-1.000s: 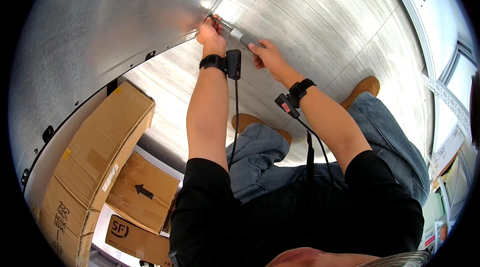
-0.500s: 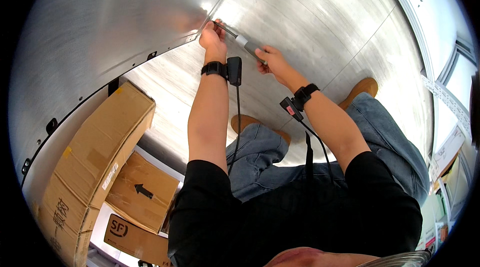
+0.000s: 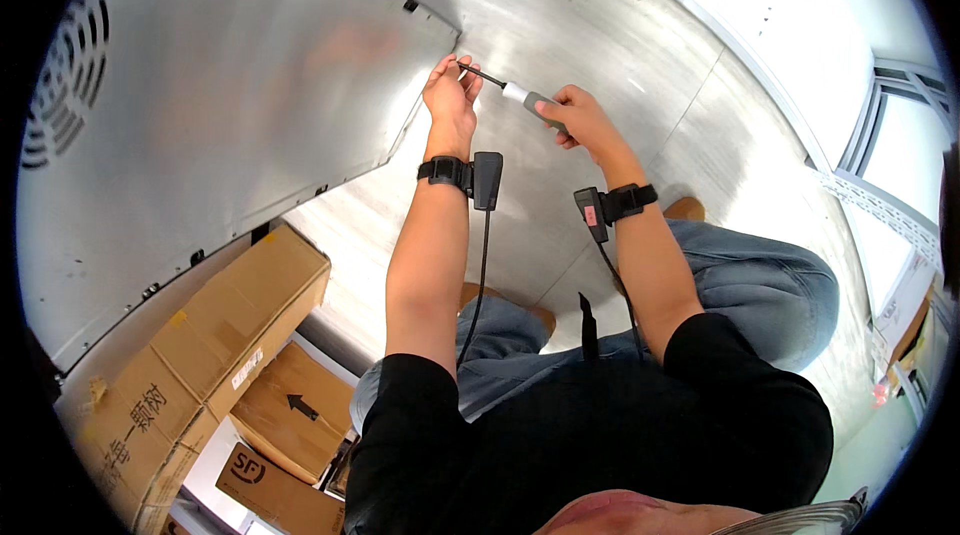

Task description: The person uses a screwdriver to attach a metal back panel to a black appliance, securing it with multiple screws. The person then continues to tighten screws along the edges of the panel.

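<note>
A screwdriver [image 3: 520,95] with a thick grey-and-silver handle and a thin dark shaft is in my right hand [image 3: 585,123], closed around the handle. Its shaft points left toward a large metal panel [image 3: 290,85]. My left hand [image 3: 452,95] is closed with its fingertips around the shaft's tip, beside the panel's far right corner. Whether a small screw sits at the tip is hidden by the fingers. Each wrist wears a black strap with a small black box and a cable.
Cardboard boxes [image 3: 215,375] stand stacked at the lower left, below the panel's edge. Pale wood-look floor [image 3: 640,45] lies under my hands. A white wall or cabinet [image 3: 780,25] runs along the upper right. My jeans-clad legs are bent close below my hands.
The view has shifted, showing more of the panel, including its vent slots. My hands and the screwdriver have moved slightly right in the picture, now at the panel's corner. Both grips look the same.
</note>
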`<state>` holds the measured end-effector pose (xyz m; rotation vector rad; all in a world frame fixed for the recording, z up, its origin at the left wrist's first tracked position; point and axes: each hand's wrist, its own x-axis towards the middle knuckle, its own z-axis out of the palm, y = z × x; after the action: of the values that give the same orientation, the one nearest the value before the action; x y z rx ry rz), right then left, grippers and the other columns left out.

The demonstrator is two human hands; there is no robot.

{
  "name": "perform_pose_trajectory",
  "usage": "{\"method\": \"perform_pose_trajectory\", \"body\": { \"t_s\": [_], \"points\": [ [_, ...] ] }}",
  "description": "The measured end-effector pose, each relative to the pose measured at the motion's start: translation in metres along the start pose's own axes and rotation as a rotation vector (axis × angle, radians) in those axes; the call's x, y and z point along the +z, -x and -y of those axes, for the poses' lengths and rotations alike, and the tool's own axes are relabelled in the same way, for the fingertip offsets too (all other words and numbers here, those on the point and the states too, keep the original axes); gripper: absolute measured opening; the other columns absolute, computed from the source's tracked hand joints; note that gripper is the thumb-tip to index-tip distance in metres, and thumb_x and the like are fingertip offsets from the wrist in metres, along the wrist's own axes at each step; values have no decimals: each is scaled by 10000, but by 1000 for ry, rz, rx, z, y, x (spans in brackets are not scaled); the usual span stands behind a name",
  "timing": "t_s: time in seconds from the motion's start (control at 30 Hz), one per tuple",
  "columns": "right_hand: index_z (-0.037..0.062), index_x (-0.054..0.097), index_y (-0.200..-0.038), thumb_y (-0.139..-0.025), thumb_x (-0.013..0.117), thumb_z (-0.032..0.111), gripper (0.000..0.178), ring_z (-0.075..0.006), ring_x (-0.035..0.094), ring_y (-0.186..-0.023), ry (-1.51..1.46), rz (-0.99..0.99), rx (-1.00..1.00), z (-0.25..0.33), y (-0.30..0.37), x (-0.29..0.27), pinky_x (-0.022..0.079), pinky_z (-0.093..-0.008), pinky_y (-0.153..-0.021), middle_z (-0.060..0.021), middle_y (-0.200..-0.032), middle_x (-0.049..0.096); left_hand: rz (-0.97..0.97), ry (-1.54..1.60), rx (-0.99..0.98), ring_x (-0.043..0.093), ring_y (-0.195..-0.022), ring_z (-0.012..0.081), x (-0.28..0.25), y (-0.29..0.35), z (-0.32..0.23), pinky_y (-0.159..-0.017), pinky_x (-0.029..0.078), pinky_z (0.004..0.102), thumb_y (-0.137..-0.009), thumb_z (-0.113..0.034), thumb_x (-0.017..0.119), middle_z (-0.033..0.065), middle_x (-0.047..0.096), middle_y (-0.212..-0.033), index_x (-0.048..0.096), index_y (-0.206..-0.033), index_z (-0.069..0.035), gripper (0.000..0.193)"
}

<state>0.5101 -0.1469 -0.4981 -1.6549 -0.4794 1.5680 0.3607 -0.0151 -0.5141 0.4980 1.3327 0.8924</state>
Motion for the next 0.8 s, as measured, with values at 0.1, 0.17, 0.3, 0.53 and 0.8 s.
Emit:
{"method": "perform_pose_trajectory", "body": {
  "t_s": [0.1, 0.17, 0.3, 0.53, 0.8],
  "points": [
    [-19, 533, -1028, -786, 686, 285, 418, -123, 531, -541, -85, -16, -80, 22, 0, -44, 418, -257, -474, -69, -732, 573, 115, 30, 34, 602, -727, 149, 53, -1, 1, -599, 527, 262, -930, -69, 447, 81, 628, -957, 504, -1086, -60, 166],
    [-6, 548, -1045, -775, 692, 272, 413, -128, 537, -540, -162, -35, -131, 36, -7, -68, 418, -260, -476, -75, -737, 580, 173, 5, 65, 592, -709, 158, 78, -10, -2, -604, 524, 284, -919, -56, 457, 78, 631, -934, 510, -1061, -66, 152],
    [77, 616, -1018, -762, 701, 278, 337, -140, 538, -539, -63, -237, -291, 63, -4, -102, 428, -275, -480, -71, -749, 602, 185, -39, 88, 593, -734, 138, 140, 4, -8, -601, 519, 245, -938, -90, 452, 75, 628, -953, 511, -1095, -71, 168],
    [65, 620, -1042, -795, 674, 226, 300, -111, 525, -538, -463, -511, -302, 61, 29, -186, 408, -237, -459, -38, -710, 570, 427, -432, 90, 591, -830, 143, 252, 35, 31, -695, 503, 259, -932, -108, 494, 69, 610, -1003, 517, -1179, -37, 258],
    [53, 616, -1040, -828, 656, 172, 246, -78, 447, -453, -824, -910, -347, 36, 63, -250, 358, -218, -412, -31, -661, 546, 767, -942, 488, 578, -739, 102, 356, 57, 93, -648, 463, 247, -836, -129, 622, 46, 651, -867, 620, -1036, -38, 220]
  ]
}}
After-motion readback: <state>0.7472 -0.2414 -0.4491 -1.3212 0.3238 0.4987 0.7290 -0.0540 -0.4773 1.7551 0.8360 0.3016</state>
